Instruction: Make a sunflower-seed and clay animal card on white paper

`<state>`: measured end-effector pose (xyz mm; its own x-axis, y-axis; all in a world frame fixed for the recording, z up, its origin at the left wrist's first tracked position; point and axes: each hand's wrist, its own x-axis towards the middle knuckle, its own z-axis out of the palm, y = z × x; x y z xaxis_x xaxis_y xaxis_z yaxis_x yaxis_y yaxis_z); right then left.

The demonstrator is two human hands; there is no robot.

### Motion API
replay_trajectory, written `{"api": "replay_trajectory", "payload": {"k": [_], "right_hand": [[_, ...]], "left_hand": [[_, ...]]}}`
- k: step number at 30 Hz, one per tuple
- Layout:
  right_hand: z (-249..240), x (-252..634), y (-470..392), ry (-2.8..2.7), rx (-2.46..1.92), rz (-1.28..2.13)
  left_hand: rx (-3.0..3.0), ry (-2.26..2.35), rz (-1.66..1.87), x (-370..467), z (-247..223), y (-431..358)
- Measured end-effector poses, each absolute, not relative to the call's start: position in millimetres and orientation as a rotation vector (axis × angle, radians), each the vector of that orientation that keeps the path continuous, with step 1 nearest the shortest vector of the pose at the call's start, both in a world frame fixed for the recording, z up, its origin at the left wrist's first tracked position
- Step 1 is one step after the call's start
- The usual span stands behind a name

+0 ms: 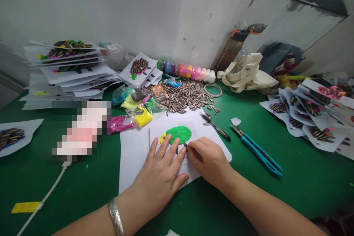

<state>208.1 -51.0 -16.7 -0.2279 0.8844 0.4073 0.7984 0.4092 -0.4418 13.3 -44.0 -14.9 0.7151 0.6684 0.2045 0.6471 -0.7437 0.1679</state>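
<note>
Four fingers and the thumb of the left hand (pixel 159 169) lie spread over a small sheet (pixel 156 129), gripping nothing, their tips at the lower side of the green clay (pixel 182 132) and by the yellow clay (pixel 162 138). That spread probably steadies the sheet. Just beside the left forefinger, the right hand (pixel 210 160) has thumb and forefinger drawn together on a dark seed (pixel 186 146) at the green clay's lower edge, its other fingers curled in; such a pinch suits so slim a thing. Another dark seed (pixel 177 151) shows between the left forefinger and middle finger.

Beyond both hands' fingertips sit the seed pile (pixel 186 97) and clay packets (pixel 143 117), likely put there to be handy without crowding the sheet. The pen (pixel 217 128) lies beyond the right knuckles, across the edge of the larger paper (pixel 128 169). The cutter (pixel 258 151) rests farther right of those fingers, blade end pointing away from the person, which seems the safer way round.

The small sheet's left edge shows outside the left little finger; the right hand hides part of its right side. Green table (pixel 193 206) runs below the left thumb and between right hand and cutter, leaving both wrists room to shift.
</note>
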Motion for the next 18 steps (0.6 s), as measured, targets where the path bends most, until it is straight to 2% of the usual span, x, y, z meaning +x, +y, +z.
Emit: {"api": "replay_trajectory", "payload": {"k": [18], "right_hand": [[-16.2, 216.3, -47.4, -1.998, -1.48, 0.201]], "left_hand": [[2.837, 1.086, 0.401, 12.7, -15.6, -44.7]]}}
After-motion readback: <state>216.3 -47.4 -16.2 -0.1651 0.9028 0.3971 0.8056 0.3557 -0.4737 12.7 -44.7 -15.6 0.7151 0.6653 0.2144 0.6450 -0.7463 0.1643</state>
